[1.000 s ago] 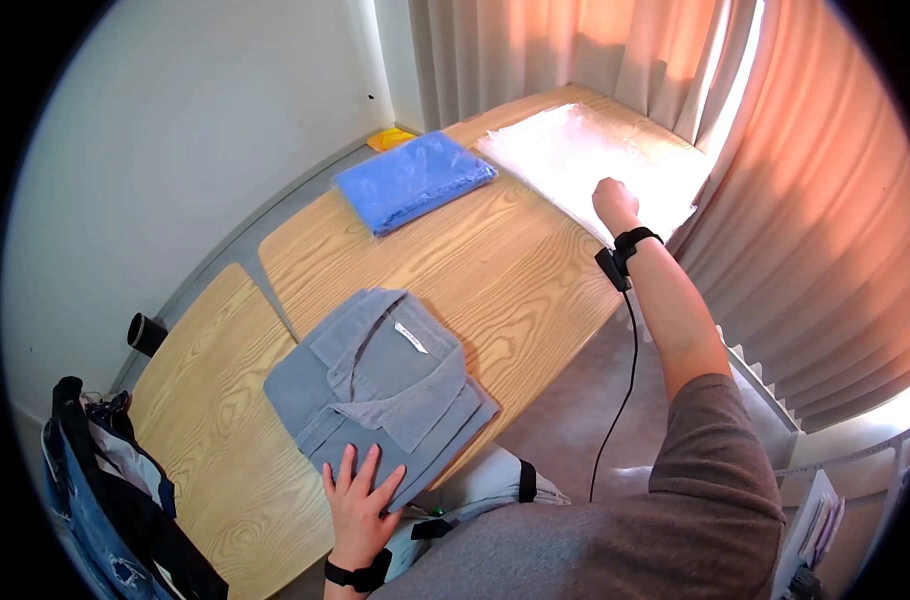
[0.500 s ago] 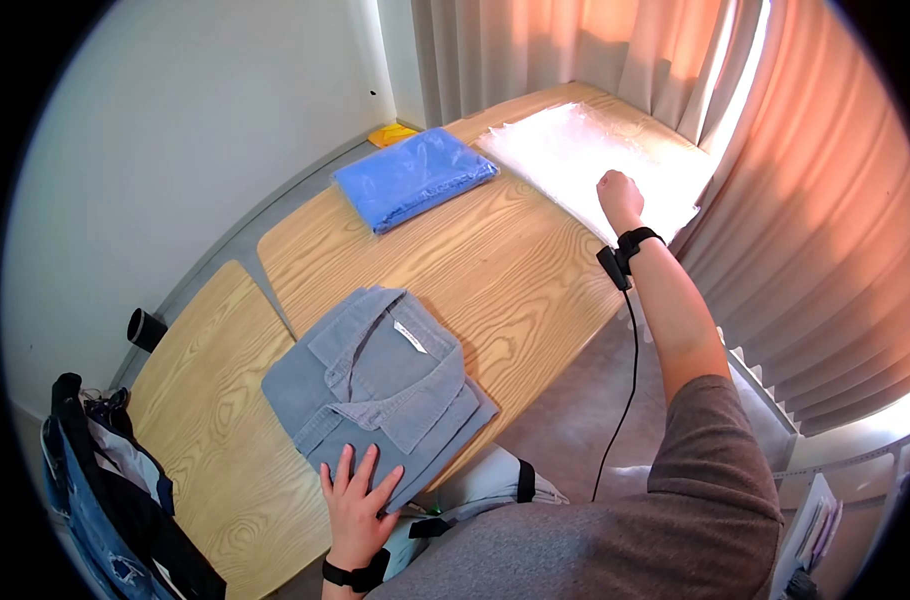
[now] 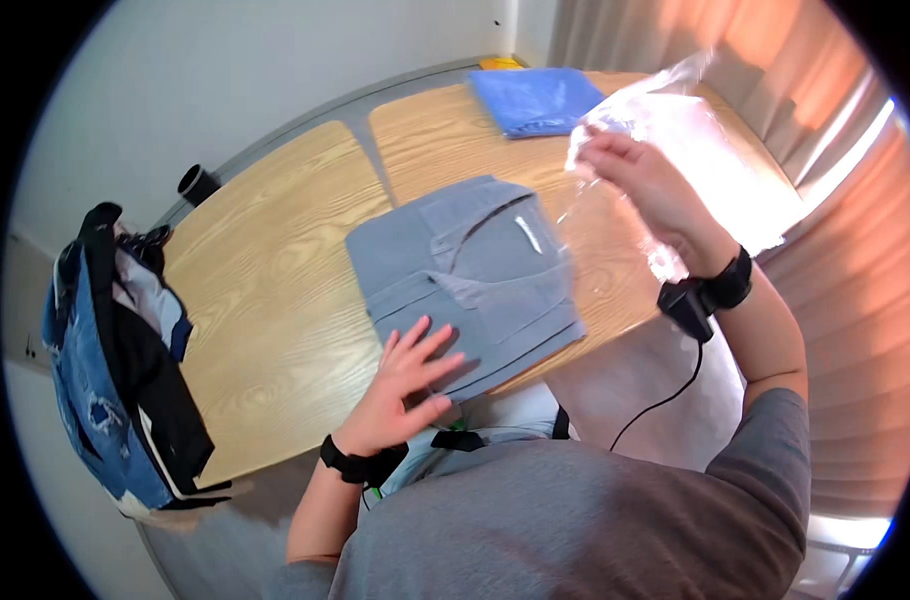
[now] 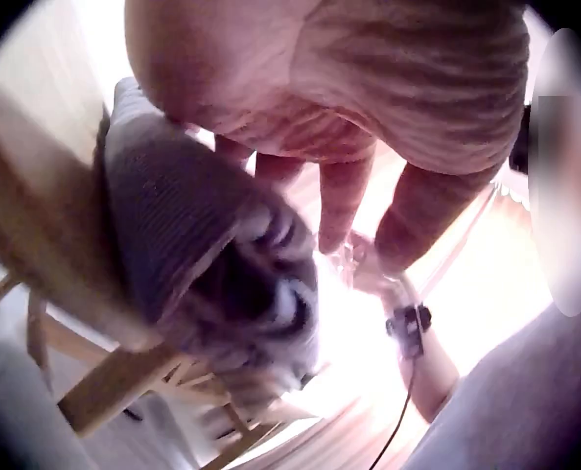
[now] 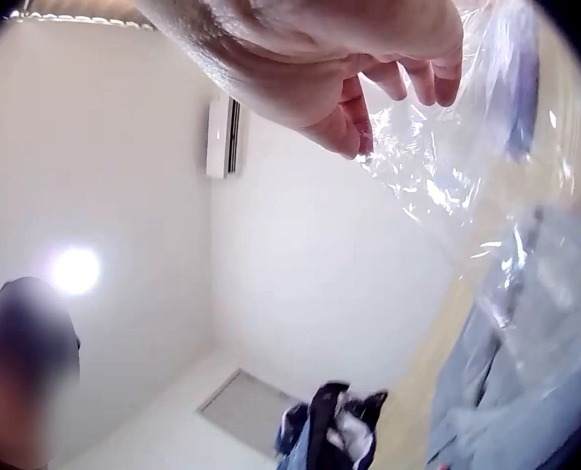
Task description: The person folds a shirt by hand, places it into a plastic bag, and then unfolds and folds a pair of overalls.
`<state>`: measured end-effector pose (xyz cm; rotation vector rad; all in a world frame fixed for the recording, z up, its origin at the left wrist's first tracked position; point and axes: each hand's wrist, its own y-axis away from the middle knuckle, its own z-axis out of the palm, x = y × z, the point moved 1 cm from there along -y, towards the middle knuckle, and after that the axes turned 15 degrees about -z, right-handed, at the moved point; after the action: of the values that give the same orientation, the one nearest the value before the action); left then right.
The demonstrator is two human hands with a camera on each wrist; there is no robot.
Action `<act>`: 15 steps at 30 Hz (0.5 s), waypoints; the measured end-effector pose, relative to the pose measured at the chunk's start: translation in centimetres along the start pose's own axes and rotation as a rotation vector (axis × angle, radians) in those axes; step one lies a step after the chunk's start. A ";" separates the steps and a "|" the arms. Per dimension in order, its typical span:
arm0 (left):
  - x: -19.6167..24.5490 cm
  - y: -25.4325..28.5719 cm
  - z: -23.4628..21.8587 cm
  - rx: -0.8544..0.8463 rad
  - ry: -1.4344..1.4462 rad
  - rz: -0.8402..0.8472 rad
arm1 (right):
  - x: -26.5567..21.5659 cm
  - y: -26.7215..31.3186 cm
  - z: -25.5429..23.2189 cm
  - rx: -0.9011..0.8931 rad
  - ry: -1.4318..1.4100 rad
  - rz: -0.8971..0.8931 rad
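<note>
A folded grey shirt [image 3: 395,245] with a collar and white label lies near the table's front edge. Over its lower edge is my left hand [image 3: 390,395], fingers spread; whether they touch the cloth I cannot tell. My right hand [image 3: 655,190] pinches a clear plastic bag [image 3: 625,115] between thumb and fingers, raised above the table. In the right wrist view the crinkled bag [image 5: 437,176] hangs from the fingertips, with the grey shirt [image 5: 466,401] behind it. The left wrist view has the left hand [image 4: 339,98] beside the shirt [image 4: 173,186].
More clear plastic bags [image 3: 710,160] lie at the table's right end. Beside them at the back is a blue packaged item [image 3: 540,100]. Jeans and dark clothes [image 3: 100,370] hang at the left edge. A black cylinder [image 3: 197,185] stands beyond the table.
My right hand has come back from the pile toward the shirt, bringing a clear bag with it. The left hand has shifted slightly at the shirt's edge, and the head view has turned.
</note>
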<state>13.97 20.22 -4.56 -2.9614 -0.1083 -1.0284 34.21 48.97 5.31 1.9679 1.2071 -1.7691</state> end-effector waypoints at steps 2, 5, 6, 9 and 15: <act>-1.3 0.1 -0.9 0.069 0.501 -0.030 | -1.0 -0.2 4.9 -0.159 -0.023 -0.019; -1.0 1.1 -3.1 0.215 0.636 -0.085 | -1.3 -0.7 11.5 -0.316 0.044 -0.002; -1.1 1.4 -3.6 0.299 0.757 -0.111 | -1.8 -0.8 13.5 -0.378 0.007 -0.034; -1.9 2.5 -5.0 0.376 0.705 -0.108 | -1.4 -0.9 19.0 -0.537 -0.048 -0.094; -3.7 4.2 -5.2 0.535 0.623 -0.217 | 0.6 0.1 25.4 -0.770 -0.096 -0.038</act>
<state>8.11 15.60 -2.69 -2.0898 -0.5937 -1.5891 16.03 32.52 -1.43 1.3934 1.5803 -1.1246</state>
